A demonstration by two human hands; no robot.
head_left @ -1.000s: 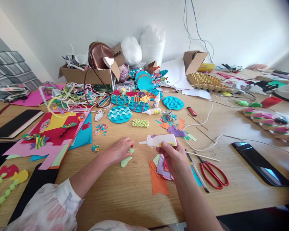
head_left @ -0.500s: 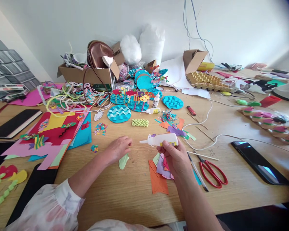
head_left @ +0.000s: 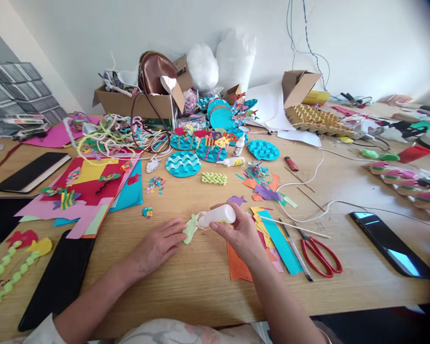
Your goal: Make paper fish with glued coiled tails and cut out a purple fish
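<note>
"As you look past your fingers, what do you see?"

"Beyond them a wooden table (head_left: 186,291), strewn with blue discs (head_left: 182,164), reaches a pale wall (head_left: 129,28); red-handled scissors (head_left: 320,255) lie to their right."

"Anything unclear?"

"Ahead of my right fingers, the nozzle's very tip is hard to make out, and my left sleeve (head_left: 43,332) is cut off below."

"And your hands?"

"My right hand (head_left: 241,234) is closed around a tilted white bottle (head_left: 218,216), nozzle toward a pale green cutout (head_left: 190,229). My left hand (head_left: 161,246) grips nothing: palm down, fingers stretched and slightly parted, tips at the cutout's left edge, seemingly touching it."
</note>
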